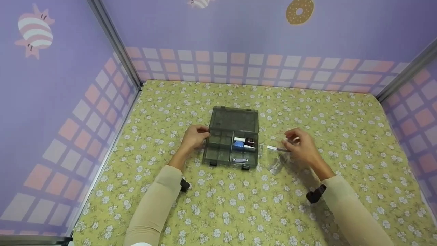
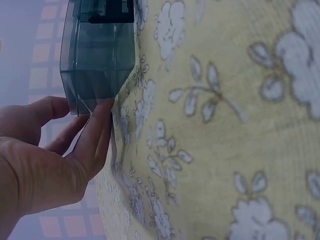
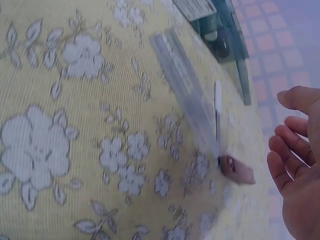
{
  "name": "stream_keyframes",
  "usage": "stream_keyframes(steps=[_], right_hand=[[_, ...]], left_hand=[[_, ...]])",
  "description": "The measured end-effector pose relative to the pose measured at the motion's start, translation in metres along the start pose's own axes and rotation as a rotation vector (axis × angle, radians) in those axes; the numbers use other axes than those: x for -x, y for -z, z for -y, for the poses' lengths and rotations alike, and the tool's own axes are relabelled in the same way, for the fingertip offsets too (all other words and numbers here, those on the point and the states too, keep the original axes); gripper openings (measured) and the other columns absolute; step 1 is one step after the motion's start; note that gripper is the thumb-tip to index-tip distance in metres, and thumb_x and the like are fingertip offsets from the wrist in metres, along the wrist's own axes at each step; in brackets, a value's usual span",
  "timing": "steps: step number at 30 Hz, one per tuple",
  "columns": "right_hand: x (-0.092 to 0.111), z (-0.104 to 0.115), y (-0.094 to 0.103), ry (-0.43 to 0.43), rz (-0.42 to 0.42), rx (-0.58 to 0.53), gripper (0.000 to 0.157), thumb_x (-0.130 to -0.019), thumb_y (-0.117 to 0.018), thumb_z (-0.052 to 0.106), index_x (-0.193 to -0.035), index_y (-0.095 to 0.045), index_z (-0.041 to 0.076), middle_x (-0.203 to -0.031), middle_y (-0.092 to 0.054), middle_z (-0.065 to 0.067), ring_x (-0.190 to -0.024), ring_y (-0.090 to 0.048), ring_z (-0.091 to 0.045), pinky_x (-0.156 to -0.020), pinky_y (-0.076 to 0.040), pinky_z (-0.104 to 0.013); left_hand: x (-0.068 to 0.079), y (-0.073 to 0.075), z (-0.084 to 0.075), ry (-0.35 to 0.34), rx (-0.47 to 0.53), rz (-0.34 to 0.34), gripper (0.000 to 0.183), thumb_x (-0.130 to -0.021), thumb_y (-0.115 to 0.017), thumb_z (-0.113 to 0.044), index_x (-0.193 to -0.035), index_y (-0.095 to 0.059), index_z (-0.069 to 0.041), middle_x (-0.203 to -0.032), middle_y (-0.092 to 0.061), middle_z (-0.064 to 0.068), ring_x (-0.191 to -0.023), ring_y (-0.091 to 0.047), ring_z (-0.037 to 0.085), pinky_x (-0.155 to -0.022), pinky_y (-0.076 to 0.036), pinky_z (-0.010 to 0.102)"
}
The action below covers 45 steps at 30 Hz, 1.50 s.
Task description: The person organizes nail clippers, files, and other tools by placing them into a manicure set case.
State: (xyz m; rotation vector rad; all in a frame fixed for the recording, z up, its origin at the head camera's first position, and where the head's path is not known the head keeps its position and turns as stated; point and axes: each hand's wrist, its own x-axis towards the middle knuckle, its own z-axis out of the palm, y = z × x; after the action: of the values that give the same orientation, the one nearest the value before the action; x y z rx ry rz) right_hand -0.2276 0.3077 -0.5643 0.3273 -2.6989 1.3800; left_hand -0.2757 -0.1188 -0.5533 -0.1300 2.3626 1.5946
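Note:
A dark translucent compartment box lies with its lid folded back. Its right-hand compartments hold a dark nail polish bottle with a white cap, a blue bottle with a silvery cap, and a nail clipper. My left hand grips the box's left end, thumb and fingers against it in the left wrist view. My right hand, fingers loosely bent and holding nothing, hovers right of a slim white-tipped tool. A blurred pinkish-brown piece appears at the tool's dark end; its kind is unclear.
A clear plastic strip lies beside the slim tool. Crumpled clear plastic sits on the flowered cloth. Patterned walls stand at the back and both sides.

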Motion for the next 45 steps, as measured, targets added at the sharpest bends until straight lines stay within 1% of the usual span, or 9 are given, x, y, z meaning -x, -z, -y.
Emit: stream_keyframes(steps=[5, 11, 15, 21, 25, 28, 31, 39, 45], right_hand=[[0.003, -0.015, 0.004, -0.115, -0.046, -0.104, 0.035, -0.103, -0.074, 0.018, -0.128, -0.067, -0.004, -0.118, -0.067, -0.020, -0.105, -0.061, -0.029, -0.081, -0.049, -0.017], [0.004, -0.027, 0.007, -0.243, -0.120, -0.122, 0.043, -0.105, -0.071, 0.032, -0.132, -0.066, 0.000, -0.120, -0.064, -0.014, -0.106, -0.059, -0.023, -0.081, -0.049, -0.021], [0.003, -0.036, 0.005, -0.293, -0.141, -0.117, 0.045, -0.104, -0.071, 0.034, -0.132, -0.065, 0.000, -0.119, -0.063, -0.014, -0.104, -0.059, -0.022, -0.079, -0.050, -0.021], [0.000, -0.044, -0.004, -0.279, -0.166, -0.049, 0.039, -0.103, -0.074, 0.028, -0.126, -0.066, -0.003, -0.114, -0.066, -0.018, -0.099, -0.061, -0.024, -0.076, -0.049, -0.016], [-0.001, -0.045, -0.009, -0.262, -0.145, 0.018, 0.041, -0.104, -0.072, 0.029, -0.127, -0.064, -0.004, -0.114, -0.065, -0.019, -0.099, -0.062, -0.027, -0.080, -0.051, -0.026], [-0.004, -0.043, -0.010, -0.263, -0.115, 0.058, 0.043, -0.104, -0.072, 0.029, -0.128, -0.063, -0.005, -0.115, -0.064, -0.020, -0.100, -0.062, -0.030, -0.083, -0.052, -0.039], [-0.006, -0.041, -0.010, -0.271, -0.090, 0.093, 0.043, -0.104, -0.072, 0.027, -0.129, -0.062, -0.006, -0.117, -0.062, -0.022, -0.101, -0.061, -0.033, -0.085, -0.052, -0.046], [-0.008, -0.039, -0.002, -0.286, -0.016, 0.109, 0.031, -0.105, -0.066, 0.015, -0.129, -0.063, -0.004, -0.117, -0.063, -0.021, -0.099, -0.061, -0.032, -0.080, -0.052, -0.042], [-0.005, -0.041, 0.002, -0.272, -0.006, 0.092, 0.028, -0.105, -0.063, 0.011, -0.129, -0.064, -0.003, -0.117, -0.064, -0.022, -0.101, -0.062, -0.034, -0.083, -0.053, -0.046]], left_hand=[[-0.002, -0.004, 0.001, 0.003, 0.005, -0.024, 0.031, -0.107, -0.064, -0.016, -0.135, -0.070, -0.005, -0.129, -0.066, 0.012, -0.116, -0.064, 0.028, -0.091, -0.056, 0.045], [-0.008, -0.010, -0.002, -0.035, -0.044, -0.062, 0.029, -0.106, -0.064, -0.013, -0.132, -0.071, -0.001, -0.125, -0.068, 0.016, -0.113, -0.065, 0.030, -0.091, -0.056, 0.044], [-0.011, -0.010, -0.004, -0.046, -0.060, -0.073, 0.027, -0.105, -0.064, -0.011, -0.129, -0.072, -0.001, -0.124, -0.068, 0.017, -0.112, -0.065, 0.031, -0.094, -0.055, 0.045], [-0.010, -0.004, -0.003, -0.008, 0.005, 0.007, 0.033, -0.106, -0.065, -0.014, -0.137, -0.067, -0.003, -0.129, -0.066, 0.015, -0.119, -0.063, 0.031, -0.095, -0.054, 0.045], [-0.008, -0.002, 0.000, 0.025, 0.035, 0.057, 0.038, -0.108, -0.064, -0.017, -0.145, -0.062, -0.007, -0.134, -0.063, 0.012, -0.122, -0.061, 0.028, -0.089, -0.055, 0.044], [-0.007, -0.002, 0.001, 0.021, 0.034, 0.066, 0.039, -0.109, -0.062, -0.018, -0.147, -0.060, -0.008, -0.135, -0.062, 0.011, -0.116, -0.062, 0.026, -0.084, -0.055, 0.040], [-0.008, -0.002, 0.001, 0.010, 0.044, 0.068, 0.039, -0.110, -0.061, -0.017, -0.147, -0.059, -0.007, -0.134, -0.062, 0.011, -0.107, -0.061, 0.025, -0.078, -0.054, 0.037], [-0.008, -0.003, 0.003, -0.013, 0.058, 0.074, 0.039, -0.110, -0.062, -0.017, -0.147, -0.059, -0.005, -0.134, -0.062, 0.012, -0.110, -0.061, 0.027, -0.078, -0.053, 0.039], [-0.010, -0.002, 0.006, -0.011, 0.065, 0.081, 0.040, -0.110, -0.062, -0.017, -0.147, -0.058, -0.005, -0.136, -0.061, 0.013, -0.117, -0.061, 0.028, -0.084, -0.054, 0.041]])
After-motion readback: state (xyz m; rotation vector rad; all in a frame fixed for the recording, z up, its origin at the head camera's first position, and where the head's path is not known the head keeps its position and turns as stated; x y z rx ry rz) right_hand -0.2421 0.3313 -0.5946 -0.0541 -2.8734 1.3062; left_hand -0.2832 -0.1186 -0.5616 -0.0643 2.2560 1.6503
